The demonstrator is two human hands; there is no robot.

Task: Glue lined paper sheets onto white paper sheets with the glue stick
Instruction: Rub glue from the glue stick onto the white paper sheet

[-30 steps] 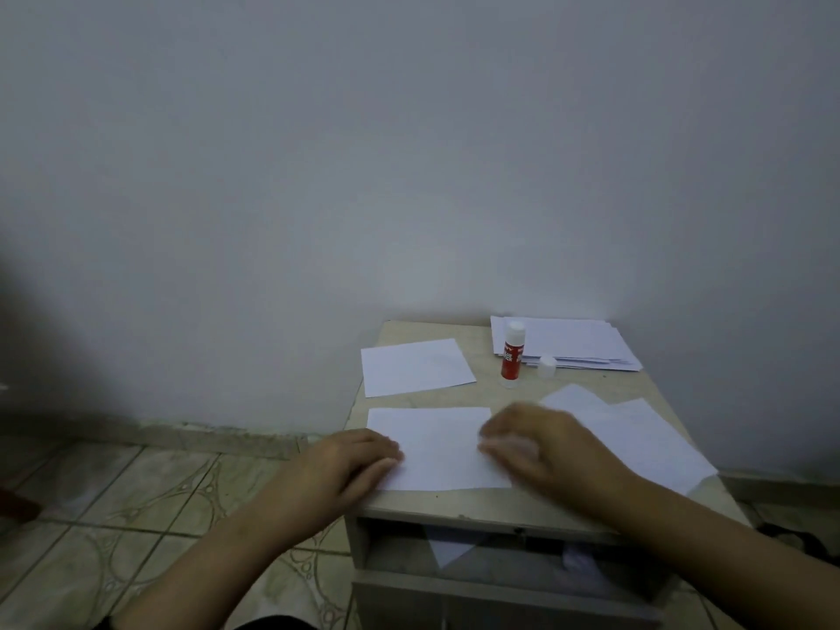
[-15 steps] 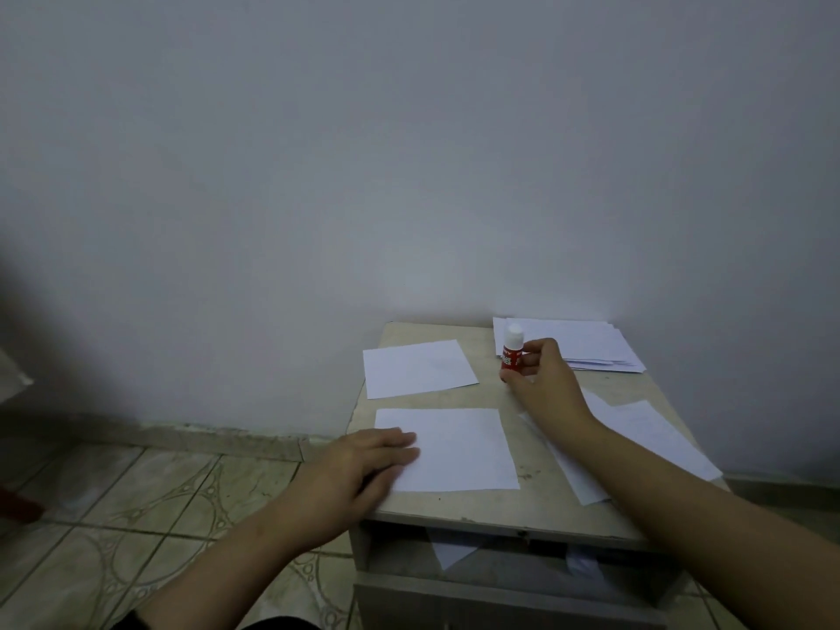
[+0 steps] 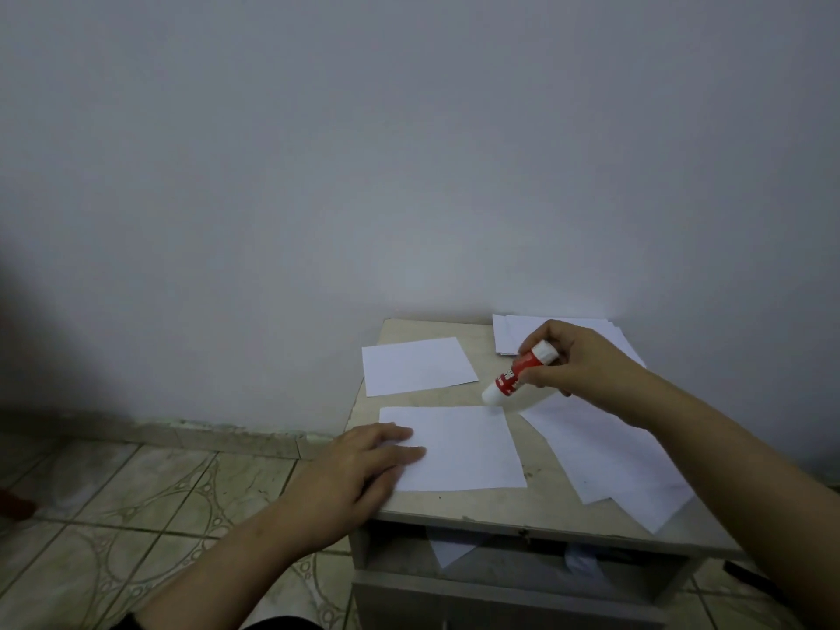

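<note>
On the counter (image 3: 454, 504), our left hand (image 3: 359, 470) lay flat on the near sheet (image 3: 468, 447). Our right hand (image 3: 577, 361) gripped the tilted glue stick (image 3: 518, 375) above its far right corner.

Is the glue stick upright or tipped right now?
Tipped. The right hand holds the glue stick slanted, lower end over the sheet.

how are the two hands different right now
The left hand lies flat with straight fingers on the near sheet; the right hand is raised, fingers curled round the glue stick. The left rests at the table's front left edge; the right is further back. Both are bare.
</note>
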